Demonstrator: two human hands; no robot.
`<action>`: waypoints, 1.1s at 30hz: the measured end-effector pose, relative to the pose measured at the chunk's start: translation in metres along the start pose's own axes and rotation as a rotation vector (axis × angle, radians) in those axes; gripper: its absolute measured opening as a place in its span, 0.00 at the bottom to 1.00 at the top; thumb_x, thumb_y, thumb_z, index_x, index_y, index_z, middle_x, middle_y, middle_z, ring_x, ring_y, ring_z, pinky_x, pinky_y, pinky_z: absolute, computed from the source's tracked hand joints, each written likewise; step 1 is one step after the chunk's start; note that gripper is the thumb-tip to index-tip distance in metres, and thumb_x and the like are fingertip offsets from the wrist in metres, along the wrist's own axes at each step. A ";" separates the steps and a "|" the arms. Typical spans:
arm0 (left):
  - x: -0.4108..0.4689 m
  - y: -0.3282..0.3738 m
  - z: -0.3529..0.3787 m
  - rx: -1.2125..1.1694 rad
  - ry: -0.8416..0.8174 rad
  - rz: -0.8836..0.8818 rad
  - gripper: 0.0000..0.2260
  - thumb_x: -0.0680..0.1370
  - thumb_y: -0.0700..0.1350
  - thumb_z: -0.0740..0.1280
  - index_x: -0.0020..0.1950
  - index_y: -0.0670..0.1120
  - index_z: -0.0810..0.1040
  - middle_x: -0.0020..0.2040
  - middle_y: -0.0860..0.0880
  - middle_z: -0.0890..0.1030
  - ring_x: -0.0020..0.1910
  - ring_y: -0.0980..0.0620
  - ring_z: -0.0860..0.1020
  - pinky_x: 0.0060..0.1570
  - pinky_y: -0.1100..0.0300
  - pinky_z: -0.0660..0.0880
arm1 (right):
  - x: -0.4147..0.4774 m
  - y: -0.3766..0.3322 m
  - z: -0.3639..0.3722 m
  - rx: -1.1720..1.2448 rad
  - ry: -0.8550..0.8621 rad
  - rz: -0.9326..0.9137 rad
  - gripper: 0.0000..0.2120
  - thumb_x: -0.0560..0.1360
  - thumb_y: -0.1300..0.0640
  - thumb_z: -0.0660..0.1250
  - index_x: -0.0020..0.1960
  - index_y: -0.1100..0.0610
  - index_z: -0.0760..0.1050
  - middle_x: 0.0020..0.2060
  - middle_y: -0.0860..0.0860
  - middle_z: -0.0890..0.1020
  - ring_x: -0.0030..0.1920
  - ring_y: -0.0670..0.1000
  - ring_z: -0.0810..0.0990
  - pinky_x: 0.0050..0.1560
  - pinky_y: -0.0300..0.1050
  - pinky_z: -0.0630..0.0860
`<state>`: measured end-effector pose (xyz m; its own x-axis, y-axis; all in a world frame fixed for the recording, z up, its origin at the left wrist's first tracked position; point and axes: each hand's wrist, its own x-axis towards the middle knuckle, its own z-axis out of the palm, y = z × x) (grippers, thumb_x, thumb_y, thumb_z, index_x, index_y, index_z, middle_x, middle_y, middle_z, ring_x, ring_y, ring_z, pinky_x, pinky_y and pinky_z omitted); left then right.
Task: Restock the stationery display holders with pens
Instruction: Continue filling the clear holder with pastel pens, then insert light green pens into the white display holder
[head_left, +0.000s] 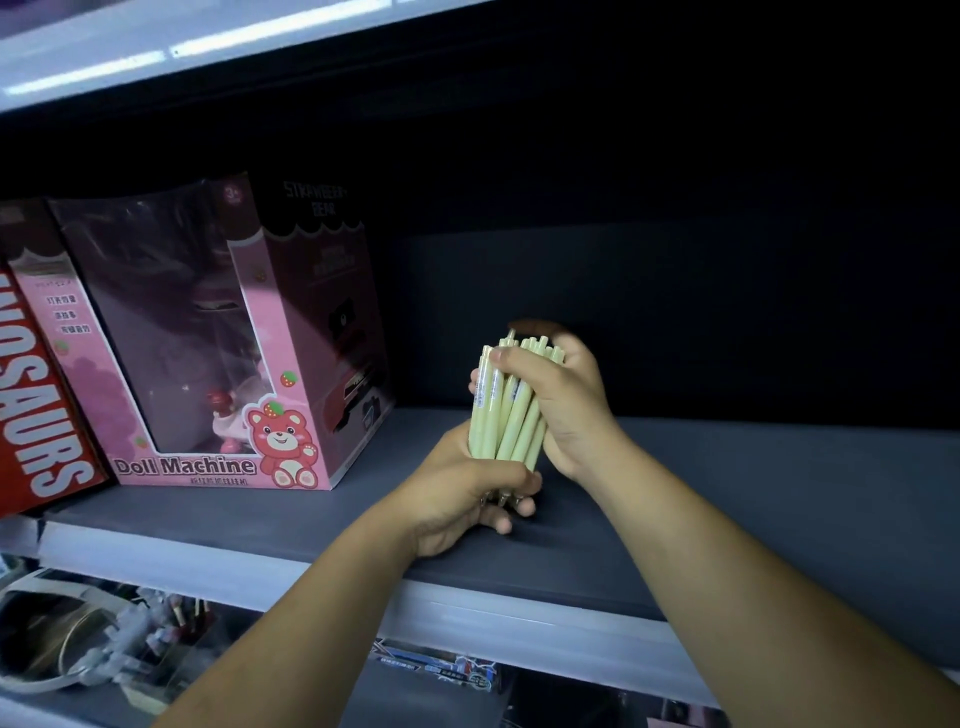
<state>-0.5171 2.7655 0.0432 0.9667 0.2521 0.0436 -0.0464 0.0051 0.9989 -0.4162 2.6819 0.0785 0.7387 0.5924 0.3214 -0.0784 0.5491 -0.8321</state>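
A bundle of pale yellow-green pens (506, 415) stands upright above a dark grey shelf (727, 493). My left hand (457, 493) grips the lower end of the bundle, tips poking out under the fingers. My right hand (561, 400) wraps around the upper part, thumb across the front just below the clicker ends. No display holder is in view.
A pink "Doll Machine" box (218, 338) stands on the shelf to the left, beside a red dinosaurs box (36, 395). The shelf's pale front edge (467, 608) runs below my wrists. Lower down are clear packets (104, 639) and boxed goods (441, 667).
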 end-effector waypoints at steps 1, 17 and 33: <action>0.000 0.001 0.000 -0.004 0.007 -0.006 0.16 0.68 0.32 0.72 0.53 0.43 0.75 0.37 0.45 0.79 0.32 0.48 0.79 0.22 0.63 0.69 | -0.001 -0.002 0.000 -0.009 -0.018 0.001 0.19 0.74 0.69 0.73 0.62 0.62 0.73 0.45 0.63 0.85 0.46 0.63 0.86 0.50 0.61 0.84; -0.003 0.012 0.043 -0.053 -0.113 0.082 0.15 0.69 0.35 0.72 0.55 0.39 0.78 0.43 0.42 0.83 0.31 0.47 0.76 0.21 0.65 0.58 | -0.035 -0.046 -0.009 -0.269 0.027 -0.086 0.21 0.72 0.67 0.77 0.62 0.57 0.75 0.43 0.56 0.86 0.47 0.60 0.87 0.55 0.60 0.83; -0.015 0.016 0.142 -0.234 -0.418 0.295 0.12 0.67 0.37 0.75 0.46 0.40 0.76 0.31 0.46 0.75 0.26 0.50 0.74 0.21 0.63 0.61 | -0.204 -0.135 -0.096 -0.978 0.706 -0.175 0.15 0.78 0.60 0.72 0.64 0.56 0.78 0.55 0.54 0.86 0.53 0.53 0.85 0.62 0.57 0.79</action>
<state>-0.4965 2.6246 0.0605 0.9194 -0.1295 0.3714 -0.3388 0.2188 0.9151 -0.4915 2.4301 0.0821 0.9141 -0.0628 0.4006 0.3714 -0.2668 -0.8893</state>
